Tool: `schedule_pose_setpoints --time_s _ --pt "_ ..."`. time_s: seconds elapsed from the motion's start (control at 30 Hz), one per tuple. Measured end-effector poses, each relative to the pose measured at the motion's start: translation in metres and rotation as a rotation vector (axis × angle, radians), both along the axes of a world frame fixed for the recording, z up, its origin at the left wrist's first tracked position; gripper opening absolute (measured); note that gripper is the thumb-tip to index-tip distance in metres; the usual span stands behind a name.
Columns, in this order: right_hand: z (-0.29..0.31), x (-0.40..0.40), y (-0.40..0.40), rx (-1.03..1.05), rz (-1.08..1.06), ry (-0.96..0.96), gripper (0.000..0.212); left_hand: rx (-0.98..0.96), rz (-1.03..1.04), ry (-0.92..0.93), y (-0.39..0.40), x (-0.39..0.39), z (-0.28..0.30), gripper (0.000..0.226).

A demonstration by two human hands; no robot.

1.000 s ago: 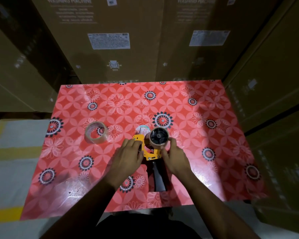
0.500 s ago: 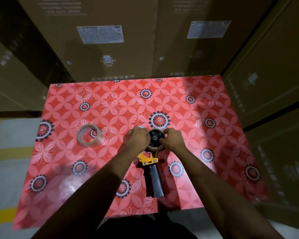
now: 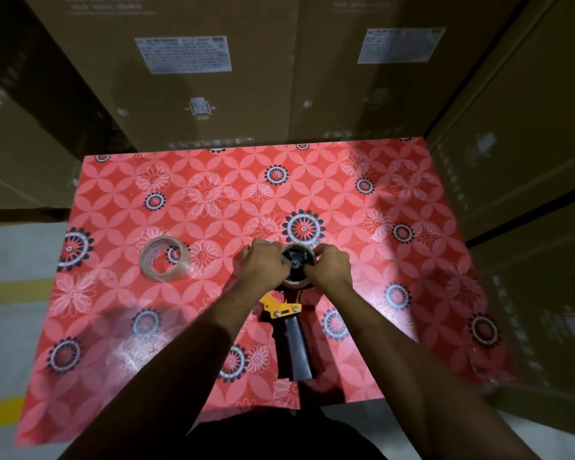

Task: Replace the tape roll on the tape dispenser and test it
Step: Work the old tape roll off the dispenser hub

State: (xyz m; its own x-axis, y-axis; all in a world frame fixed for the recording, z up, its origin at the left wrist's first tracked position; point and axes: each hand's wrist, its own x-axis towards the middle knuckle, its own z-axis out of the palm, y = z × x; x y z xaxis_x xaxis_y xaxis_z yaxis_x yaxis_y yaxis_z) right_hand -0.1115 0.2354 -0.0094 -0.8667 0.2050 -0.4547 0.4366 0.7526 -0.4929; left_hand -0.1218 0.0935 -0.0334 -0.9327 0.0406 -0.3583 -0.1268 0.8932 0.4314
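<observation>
Flanking the dispenser's mounted roll (image 3: pixel 296 265), left hand (image 3: pixel 263 265) and right hand (image 3: pixel 331 268), each grip curled on it.

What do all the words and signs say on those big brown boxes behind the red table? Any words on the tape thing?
"SIDE": under a small boxed symbol on the middle cardboard box.
White label, left: printed lines too small and blurred to read.
White label, right: also too blurred to read.
Faint print along the box tops: unreadable.
Row of small handling symbols: too small to tell.
Tape dispenser and loose tape roll: no text visible.
</observation>
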Motion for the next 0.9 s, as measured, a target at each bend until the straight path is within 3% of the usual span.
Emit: schedule_pose_setpoints --time_s 0.13,0.3,0.47,0.63,0.8,0.9 --pt "0.001 -0.007 -0.001 0.044 0.063 -0.013 0.025 0.001 -0.018 -0.024 -0.001 -0.003 0.0 0.019" --pt "0.007 -0.023 0.0 0.123 0.312 0.036 0.03 -0.039 -0.077 -0.06 -0.003 -0.004 0.0 0.023" --pt "0.003 -0.012 -0.004 0.191 0.254 -0.075 0.01 -0.014 -0.056 -0.027 -0.004 -0.004 0.0 0.017" --pt "0.006 -0.018 -0.009 0.237 0.258 -0.042 0.015 0.036 -0.013 -0.032 -0.007 -0.002 0.003 0.013" --pt "0.005 -0.013 0.0 0.162 0.231 -0.057 0.01 0.144 0.006 -0.163 -0.011 -0.007 0.006 0.028" --pt "0.004 -0.007 0.006 -0.023 0.27 -0.061 0.031 0.219 0.089 -0.303 -0.009 -0.01 0.011 0.043"
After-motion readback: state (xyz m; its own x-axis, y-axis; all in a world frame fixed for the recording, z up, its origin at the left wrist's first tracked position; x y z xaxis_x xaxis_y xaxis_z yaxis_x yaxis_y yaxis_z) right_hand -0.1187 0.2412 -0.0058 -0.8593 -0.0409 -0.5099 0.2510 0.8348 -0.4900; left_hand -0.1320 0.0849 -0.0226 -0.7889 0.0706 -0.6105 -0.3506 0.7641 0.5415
